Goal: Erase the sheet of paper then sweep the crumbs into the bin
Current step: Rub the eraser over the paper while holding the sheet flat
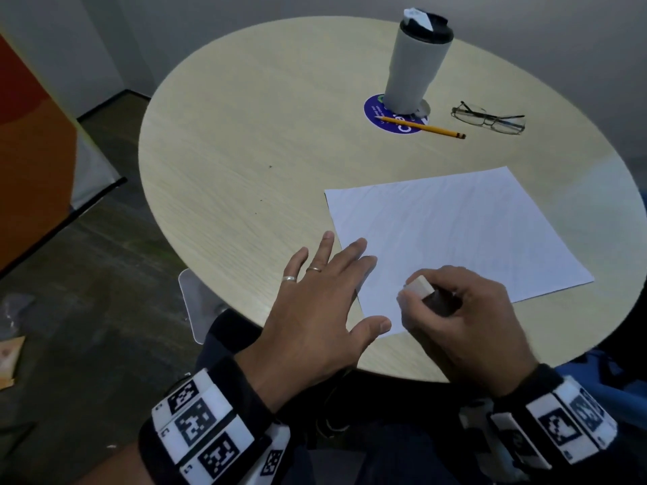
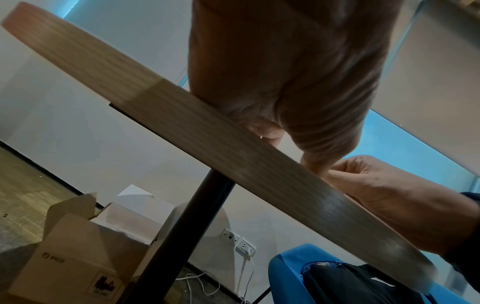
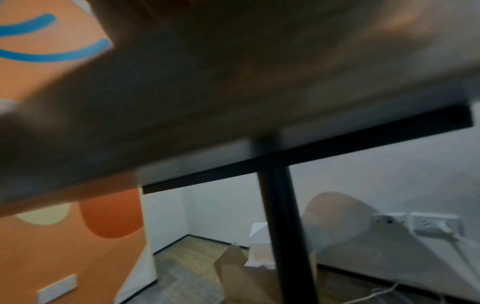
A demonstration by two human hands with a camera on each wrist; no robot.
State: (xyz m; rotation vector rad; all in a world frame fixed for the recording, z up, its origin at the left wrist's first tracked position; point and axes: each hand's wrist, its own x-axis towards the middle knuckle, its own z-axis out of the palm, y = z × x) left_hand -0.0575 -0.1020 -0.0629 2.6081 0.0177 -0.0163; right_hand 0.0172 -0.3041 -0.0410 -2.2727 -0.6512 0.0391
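I see my left hand [image 1: 315, 302] lying flat at the near left corner of the sheet of paper [image 1: 462, 232], fingers [image 1: 353, 250] straight and spread, some on the paper and some on the round wooden tabletop [image 1: 245, 134], thumb on the sheet's near edge. My right hand [image 1: 469, 320] pinches a pale eraser [image 1: 420, 287] between thumb and curled fingers, its dark end tucked into the grip, over the near part of the sheet. The paper lies at a slant on the near right of the tabletop, looking blank from the head view. At the far side a grey tumbler [image 1: 416, 64] with a black lid stands on a blue round sticker [image 1: 388, 120]; a yellow pencil [image 1: 423, 127] lies across that sticker, and folded glasses [image 1: 490, 119] rest just right of it. The left wrist view shows the tabletop's edge with my palm over it; the right wrist view is blurred, and I cannot tell the grip there
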